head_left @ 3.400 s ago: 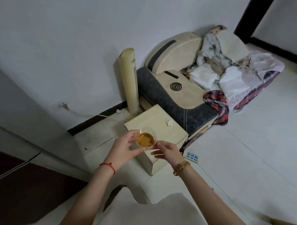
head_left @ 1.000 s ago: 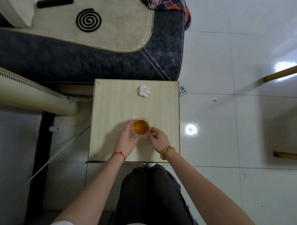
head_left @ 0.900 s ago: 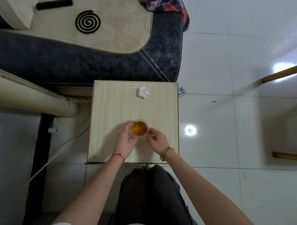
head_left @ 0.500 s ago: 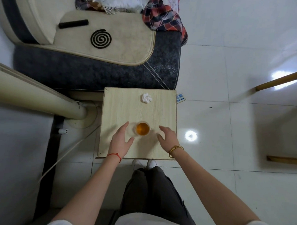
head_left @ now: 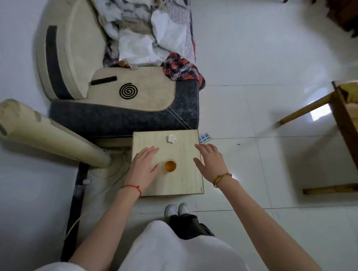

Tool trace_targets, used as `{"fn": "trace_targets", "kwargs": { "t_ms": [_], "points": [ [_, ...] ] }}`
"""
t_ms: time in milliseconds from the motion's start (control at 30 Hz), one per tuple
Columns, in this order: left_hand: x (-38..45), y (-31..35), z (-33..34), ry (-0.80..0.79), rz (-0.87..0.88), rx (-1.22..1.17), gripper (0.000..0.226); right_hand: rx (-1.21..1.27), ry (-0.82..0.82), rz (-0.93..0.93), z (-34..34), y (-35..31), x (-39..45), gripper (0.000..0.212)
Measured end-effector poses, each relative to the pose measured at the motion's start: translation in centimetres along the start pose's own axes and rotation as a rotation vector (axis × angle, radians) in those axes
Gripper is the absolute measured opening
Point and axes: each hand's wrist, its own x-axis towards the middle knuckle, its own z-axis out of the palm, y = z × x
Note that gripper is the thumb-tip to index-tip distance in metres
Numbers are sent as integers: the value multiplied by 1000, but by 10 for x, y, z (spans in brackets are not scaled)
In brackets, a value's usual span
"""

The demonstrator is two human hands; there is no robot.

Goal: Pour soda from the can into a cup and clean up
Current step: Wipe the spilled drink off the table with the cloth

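Both hands have drawn farther away from the cup, which stands alone on the tabletop holding amber soda. The left hand hovers just beside it, the right hand well apart; the fingers of both are spread, gripping nothing. A crumpled tissue lies near the far edge.

Laundry-heaped couch, tower fan leaning beside it — power strip on floor.

Single head-worn wide-angle view, looking steeply down from standing height. Worktop sits at frame centre, fairly far below; own torso and shoes fill the lower edge, with floor stretching toward the upper right.
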Motion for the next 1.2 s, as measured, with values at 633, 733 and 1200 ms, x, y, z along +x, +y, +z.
{"fn": "trace_targets", "kwargs": {
  "t_ms": [633, 733, 1200],
  "points": [
    [20, 118, -15, -138, 429, 117, 54, 135, 306, 332, -77, 47, -120, 51],
    [26, 153, -3, -167, 540, 134, 53, 160, 355, 403, -85, 72, -146, 51],
    [10, 400, 139, -257, 810, 101, 50, 196, 492, 625, -156, 279, -311, 49]
  ]
}}
